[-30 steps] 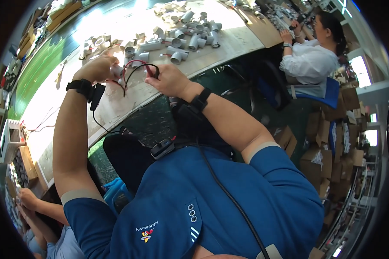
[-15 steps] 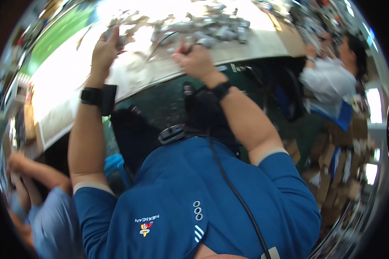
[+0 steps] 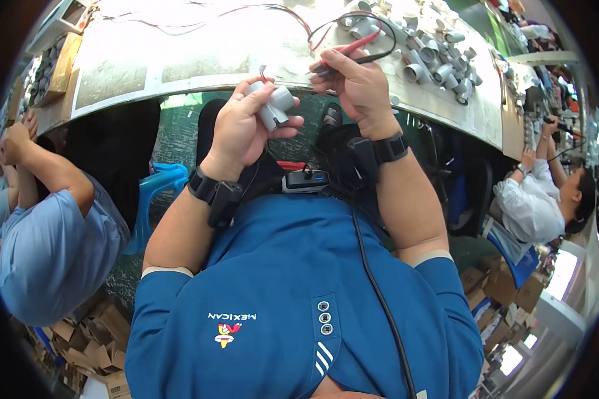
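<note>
My left hand [image 3: 236, 126] is closed around a light grey plastic housing [image 3: 277, 106], tube-shaped with a round opening and a notched end. Short thin wires [image 3: 263, 73] stick up from it, by my thumb. To the right, my right hand [image 3: 362, 86] pinches a pair of test probes [image 3: 356, 48], one red and one black, whose tips point left towards the housing. A small gap separates the tips from the wires. From the probes, red and black leads [image 3: 306, 23] loop over the white tabletop [image 3: 230, 40].
Several loose grey housings [image 3: 439, 63] are heaped on the table at the right. A wooden box of dark parts [image 3: 59, 63] stands far left. Co-workers sit on both sides, one in light blue [image 3: 60, 233], one in white [image 3: 529, 203]. A blue stool [image 3: 156, 199] is beside me.
The view has shifted and sharpened. My hands have come closer together, nearer the table's front edge. The grey housing now shows plainly in my left hand, and the probes in my right.
</note>
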{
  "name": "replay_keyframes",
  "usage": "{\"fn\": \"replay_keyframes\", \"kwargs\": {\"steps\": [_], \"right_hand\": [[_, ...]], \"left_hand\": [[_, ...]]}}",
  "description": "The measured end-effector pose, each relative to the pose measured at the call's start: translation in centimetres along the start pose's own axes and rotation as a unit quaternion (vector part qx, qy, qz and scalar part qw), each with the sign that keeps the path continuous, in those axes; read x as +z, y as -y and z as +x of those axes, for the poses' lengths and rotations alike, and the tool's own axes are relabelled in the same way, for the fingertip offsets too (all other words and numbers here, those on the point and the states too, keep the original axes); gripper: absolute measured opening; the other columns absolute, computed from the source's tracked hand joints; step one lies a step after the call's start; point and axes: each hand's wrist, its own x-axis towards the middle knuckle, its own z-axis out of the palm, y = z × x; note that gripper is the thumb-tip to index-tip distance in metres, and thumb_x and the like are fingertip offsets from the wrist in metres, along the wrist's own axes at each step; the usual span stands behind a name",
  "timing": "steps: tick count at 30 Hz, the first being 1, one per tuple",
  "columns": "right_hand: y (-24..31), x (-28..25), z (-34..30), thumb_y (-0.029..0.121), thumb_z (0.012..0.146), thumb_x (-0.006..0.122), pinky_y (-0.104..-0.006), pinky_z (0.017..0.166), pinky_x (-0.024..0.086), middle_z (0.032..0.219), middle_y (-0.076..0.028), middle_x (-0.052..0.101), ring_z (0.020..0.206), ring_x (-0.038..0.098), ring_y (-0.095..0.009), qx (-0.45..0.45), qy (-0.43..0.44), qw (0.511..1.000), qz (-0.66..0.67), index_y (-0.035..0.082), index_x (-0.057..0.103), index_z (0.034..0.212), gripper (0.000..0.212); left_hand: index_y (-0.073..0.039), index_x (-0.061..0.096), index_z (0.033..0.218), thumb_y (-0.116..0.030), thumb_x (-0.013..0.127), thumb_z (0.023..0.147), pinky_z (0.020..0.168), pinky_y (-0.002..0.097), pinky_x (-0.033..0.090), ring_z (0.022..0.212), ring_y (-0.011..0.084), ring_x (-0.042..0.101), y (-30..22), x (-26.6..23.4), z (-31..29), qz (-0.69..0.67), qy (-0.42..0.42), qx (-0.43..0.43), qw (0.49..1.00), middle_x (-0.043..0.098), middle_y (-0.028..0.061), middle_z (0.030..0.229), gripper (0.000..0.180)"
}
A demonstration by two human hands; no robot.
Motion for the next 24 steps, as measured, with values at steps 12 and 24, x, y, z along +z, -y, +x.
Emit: {"fn": "replay_keyframes", "kwargs": {"steps": [12, 24], "right_hand": [[-1.2, 3.6, 0.5, 0.014, 0.098, 0.072, -0.0280, 0.065, 0.060, 0.090, -0.011, 0.074, 0.075, 0.072, -0.017, -0.088, 0.066, 0.985, -0.137, -0.003, 0.070, 0.110, 0.021], [-3.4, 5.6, 2.4, 0.014, 0.094, 0.077, -0.0232, 0.063, 0.055, 0.081, -0.005, 0.073, 0.073, 0.068, -0.009, -0.215, 0.074, 0.918, -0.324, -0.002, 0.075, 0.104, 0.019]], "left_hand": [[-0.004, 0.058, 0.100, -0.027, 0.048, 0.108, 0.065, 0.0421, 0.064, 0.077, 0.0326, 0.073, 1.7, -2.7, 2.2, -0.153, -0.057, -0.098, 0.982, 0.070, 0.0156, 0.090, 0.027], [-0.003, 0.058, 0.093, -0.023, 0.050, 0.105, 0.058, 0.0391, 0.060, 0.072, 0.0311, 0.071, 1.0, -2.5, 2.5, -0.069, -0.105, -0.051, 0.991, 0.067, 0.0157, 0.084, 0.025]]}}
